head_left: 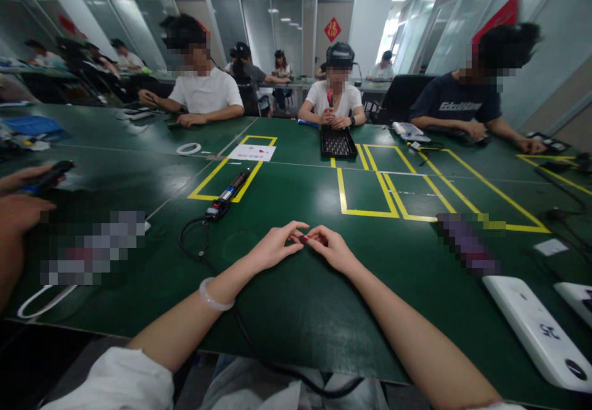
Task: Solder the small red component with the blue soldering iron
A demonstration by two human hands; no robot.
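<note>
Above the green table, my left hand and my right hand meet at the fingertips. Between them is a small red and dark piece, too small to name. My right thumb and forefinger pinch it from one side, while my left fingertips close on it from the other. Left of my hands lies an electric screwdriver with a dark cable; neither hand touches it.
Yellow tape marks rectangles on the green table. A printed paper lies beyond the screwdriver. A person across holds a red-tipped tool above a black tray. A white power bank sits right; another person's hand reaches in left.
</note>
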